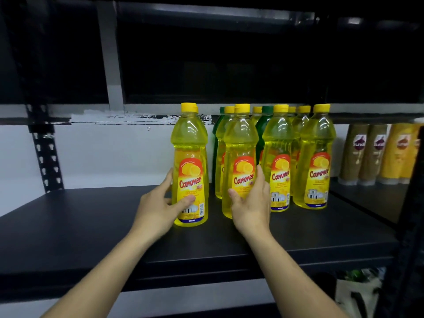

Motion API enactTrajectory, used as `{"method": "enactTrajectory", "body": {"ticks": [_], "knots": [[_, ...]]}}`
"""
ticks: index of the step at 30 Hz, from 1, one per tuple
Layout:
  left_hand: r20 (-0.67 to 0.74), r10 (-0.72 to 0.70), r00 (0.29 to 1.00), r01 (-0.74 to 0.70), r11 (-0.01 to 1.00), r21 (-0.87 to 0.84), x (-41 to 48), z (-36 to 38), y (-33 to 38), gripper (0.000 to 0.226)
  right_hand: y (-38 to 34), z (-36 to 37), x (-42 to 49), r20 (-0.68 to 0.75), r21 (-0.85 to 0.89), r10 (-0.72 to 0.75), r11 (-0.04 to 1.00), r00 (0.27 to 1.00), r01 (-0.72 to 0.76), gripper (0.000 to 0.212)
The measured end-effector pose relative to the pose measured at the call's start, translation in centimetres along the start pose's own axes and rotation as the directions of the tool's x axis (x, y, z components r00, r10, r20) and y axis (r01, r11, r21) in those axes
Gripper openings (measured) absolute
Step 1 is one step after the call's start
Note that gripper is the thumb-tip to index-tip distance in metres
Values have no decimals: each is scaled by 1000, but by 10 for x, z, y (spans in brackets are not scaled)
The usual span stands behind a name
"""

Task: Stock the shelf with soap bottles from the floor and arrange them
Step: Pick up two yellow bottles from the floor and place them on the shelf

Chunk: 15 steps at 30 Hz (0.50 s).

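On my feed, left hand is stretched forward, wrapped round the leftmost Cammer bottle with its thumb over the label. Right hand clasps the second Cammer bottle low down. Both bottles stand upright on the black shelf.

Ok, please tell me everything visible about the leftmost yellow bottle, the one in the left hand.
The leftmost yellow bottle is clear plastic, full of yellow liquid, with a yellow cap and a red-and-yellow label reading Cammer, showing a lemon and a barcode. It stands upright on the black shelf, left of the other yellow bottles. The left hand grips its lower part, thumb across the label, fingers round its left side.
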State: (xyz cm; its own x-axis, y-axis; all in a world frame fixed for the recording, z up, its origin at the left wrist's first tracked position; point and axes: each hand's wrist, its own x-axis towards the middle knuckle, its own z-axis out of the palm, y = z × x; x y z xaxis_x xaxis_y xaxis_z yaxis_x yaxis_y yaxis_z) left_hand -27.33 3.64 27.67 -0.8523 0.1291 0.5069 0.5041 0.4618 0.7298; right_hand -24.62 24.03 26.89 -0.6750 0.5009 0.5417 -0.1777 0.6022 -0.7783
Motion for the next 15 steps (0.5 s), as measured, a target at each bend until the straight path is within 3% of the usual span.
{"method": "enactTrajectory", "body": {"ticks": [8,15], "knots": [[-68,30,997,-25,997,78,16,30,-9,81,6,12,7,202,-121,27,993,979,-2,100],[-22,-19,1000,18,1000,-22,10,31,-8,77,3,12,4,208,-177,62,984,976,-25,99]]}}
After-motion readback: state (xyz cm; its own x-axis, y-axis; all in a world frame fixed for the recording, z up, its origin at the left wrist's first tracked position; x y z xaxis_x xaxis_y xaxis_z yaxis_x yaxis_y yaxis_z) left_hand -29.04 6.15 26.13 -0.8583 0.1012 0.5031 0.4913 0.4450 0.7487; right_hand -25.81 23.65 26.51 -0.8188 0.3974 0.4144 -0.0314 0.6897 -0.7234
